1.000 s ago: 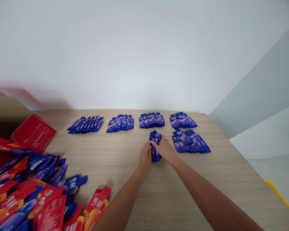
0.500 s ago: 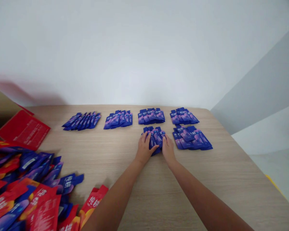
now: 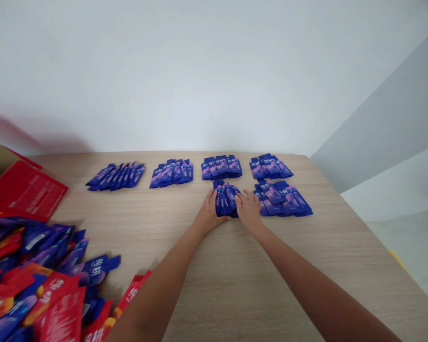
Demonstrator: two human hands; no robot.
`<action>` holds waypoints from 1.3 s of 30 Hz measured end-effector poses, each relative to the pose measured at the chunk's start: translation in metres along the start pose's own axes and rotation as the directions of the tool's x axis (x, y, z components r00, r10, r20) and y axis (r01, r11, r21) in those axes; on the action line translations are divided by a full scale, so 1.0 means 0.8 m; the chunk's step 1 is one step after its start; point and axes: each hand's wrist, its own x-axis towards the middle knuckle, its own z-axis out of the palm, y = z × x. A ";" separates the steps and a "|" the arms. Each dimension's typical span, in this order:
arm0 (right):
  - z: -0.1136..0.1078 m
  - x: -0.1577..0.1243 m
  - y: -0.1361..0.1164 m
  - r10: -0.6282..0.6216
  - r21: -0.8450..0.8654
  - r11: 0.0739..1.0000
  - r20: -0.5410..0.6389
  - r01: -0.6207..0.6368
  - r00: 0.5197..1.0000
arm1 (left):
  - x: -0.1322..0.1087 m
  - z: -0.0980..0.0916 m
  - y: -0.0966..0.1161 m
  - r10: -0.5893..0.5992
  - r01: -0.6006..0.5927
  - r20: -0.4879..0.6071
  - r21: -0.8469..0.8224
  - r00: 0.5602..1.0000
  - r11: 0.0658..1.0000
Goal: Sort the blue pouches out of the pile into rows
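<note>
A fanned stack of blue-purple pouches (image 3: 226,198) lies on the wooden table (image 3: 157,211) between my two hands. My left hand (image 3: 207,213) cups its left side, the thumb running along the bottom edge. At the right side, my right hand (image 3: 248,209) grips the stack, its fingertips on the outer pouches. Just right of that hand is another overlapping pile of blue pouches (image 3: 283,199). Behind, along the wall, lie a third pile (image 3: 221,168) and a fourth (image 3: 271,167). Parts of the pouches between my hands are hidden by the fingers.
Farther left are two more fanned rows of blue pouches (image 3: 171,173) (image 3: 117,176). A large loose heap of red pouches (image 3: 62,308) and blue ones fills the lower left, beside a red carton (image 3: 24,192). A white wall (image 3: 199,76) borders the table's back.
My left hand has shifted to the stack's outer left side, thumb now lower. My right fingers have moved onto its right part. The view has shifted slightly.
</note>
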 end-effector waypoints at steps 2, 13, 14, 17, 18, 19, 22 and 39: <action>-0.003 -0.004 -0.006 -0.095 -0.075 0.993 0.016 0.096 0.995 | -0.001 0.002 0.000 0.023 -0.022 -0.026 0.029 0.999 0.999; 0.018 -0.053 -0.009 -0.118 -0.135 0.983 0.044 0.123 0.992 | -0.006 0.004 0.004 0.033 -0.030 -0.104 0.028 0.994 0.999; 0.018 -0.053 -0.004 -0.136 -0.124 0.982 0.042 0.140 0.990 | -0.006 0.004 0.003 0.026 -0.023 -0.111 0.026 0.993 0.999; 0.017 -0.049 0.009 -0.207 -0.090 0.973 0.066 0.212 0.976 | -0.004 0.006 0.000 -0.007 0.009 -0.103 0.019 0.995 1.000; 0.018 -0.047 0.013 -0.228 -0.074 0.970 0.068 0.232 0.971 | -0.002 0.007 -0.001 -0.017 0.018 -0.098 0.014 0.995 1.000; 0.019 -0.043 0.016 -0.243 -0.053 0.968 0.061 0.246 0.968 | -0.001 0.007 -0.002 -0.021 0.022 -0.092 0.007 0.996 1.000; 0.024 -0.031 0.021 -0.215 0.046 0.976 -0.001 0.215 0.977 | 0.002 0.007 -0.004 -0.028 0.027 -0.076 -0.018 0.997 0.999; 0.016 -0.060 0.047 -0.266 0.203 0.941 -0.052 0.272 0.962 | 0.000 0.004 -0.004 -0.001 -0.002 -0.102 -0.028 0.995 1.000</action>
